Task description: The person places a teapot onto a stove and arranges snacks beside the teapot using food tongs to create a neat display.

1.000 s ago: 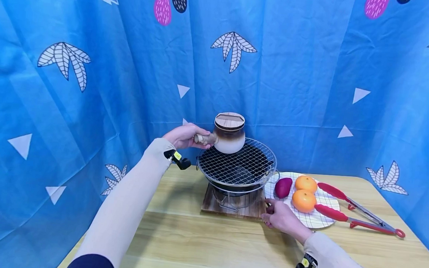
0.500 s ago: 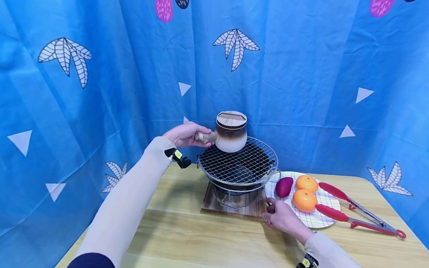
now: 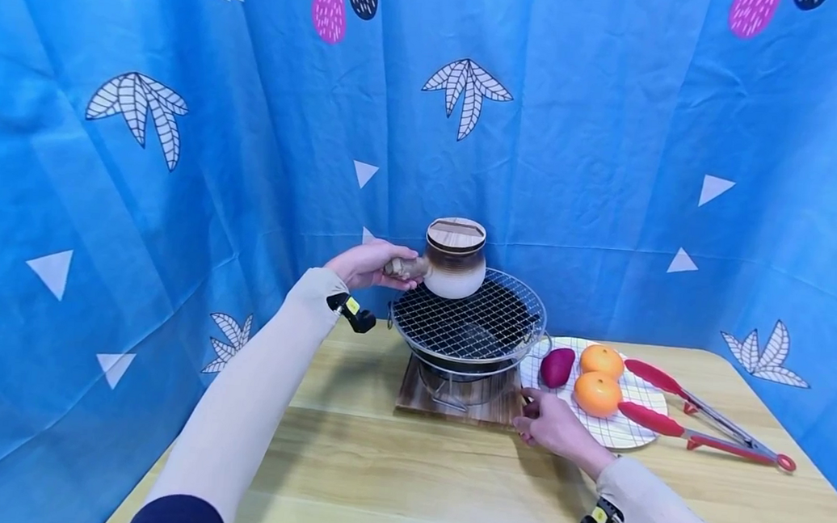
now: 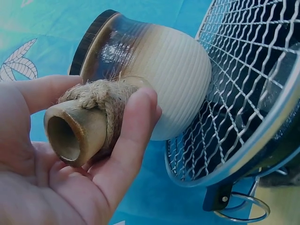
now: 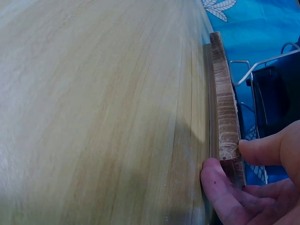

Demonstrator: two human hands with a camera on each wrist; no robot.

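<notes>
My left hand (image 3: 374,265) grips the twine-wrapped side handle (image 4: 105,105) of a small teapot (image 3: 454,272). The teapot has a ribbed white body, a brown upper part and a wooden lid (image 3: 457,232). In the left wrist view, its base is right at the wire mesh of a round grill (image 3: 482,331), over the left back part. The grill's stand rests on a dark wooden board (image 3: 416,395). At the board's front right corner, my right hand (image 3: 556,425) pinches its edge between thumb and fingers, as the right wrist view shows; one finger lies along the table (image 5: 117,122).
Right of the grill, a checked plate (image 3: 642,439) holds a purple sweet potato-like item (image 3: 557,367) and two orange fruits (image 3: 597,393). Red-tipped tongs (image 3: 724,425) lie across its right rim onto the table. A blue patterned curtain (image 3: 577,183) hangs close behind the grill and along both sides.
The head view has shifted slightly. Both hands keep their holds, and the teapot stays over the left back of the grill.
</notes>
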